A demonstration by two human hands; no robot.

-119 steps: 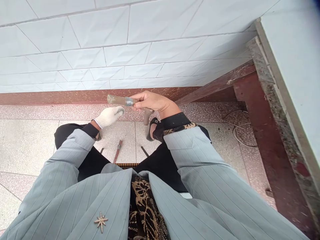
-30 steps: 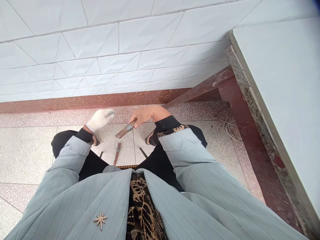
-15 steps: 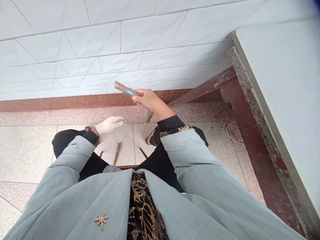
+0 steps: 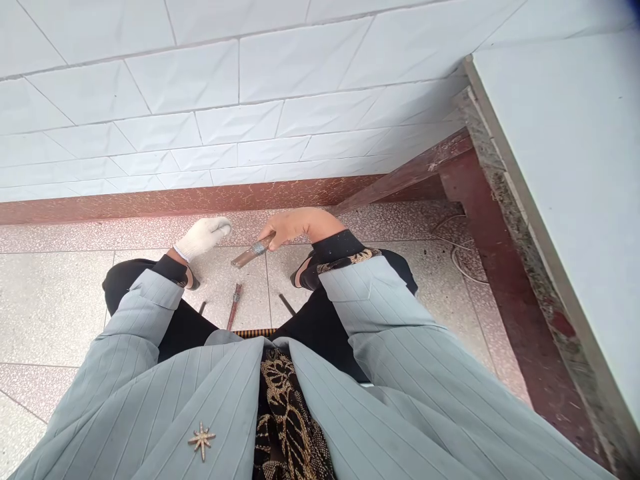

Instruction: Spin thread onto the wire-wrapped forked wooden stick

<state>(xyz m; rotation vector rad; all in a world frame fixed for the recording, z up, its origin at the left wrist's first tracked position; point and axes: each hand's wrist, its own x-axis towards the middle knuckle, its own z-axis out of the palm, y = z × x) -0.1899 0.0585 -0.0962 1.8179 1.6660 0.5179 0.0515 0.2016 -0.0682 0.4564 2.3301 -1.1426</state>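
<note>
My right hand (image 4: 295, 225), bare, is closed around a brown wooden stick (image 4: 242, 259) with grey wire wound round it near one end. That end points down and to the left, over the floor between my feet. My left hand (image 4: 203, 238) wears a white knitted glove and is held to the left of the stick, apart from it. Its fingers are curled and pressed together; whatever may be in them is hidden. Below, between my knees, a reddish stick (image 4: 234, 307) with a wire-wrapped top leans or lies; its lower end is out of sight.
A white tiled wall (image 4: 260, 67) with a reddish-brown skirting (image 4: 200, 193) stands in front. A dark red frame (image 4: 495, 267) with a pale top (image 4: 565, 167) borders the right. Pale cable (image 4: 463, 267) lies on the speckled floor (image 4: 50, 300). A striped seat edge (image 4: 255, 333) shows below me.
My right hand has turned over and lowered, so the stick's wire-wound end swung from upper left to lower left. My left hand has moved slightly up and to the left.
</note>
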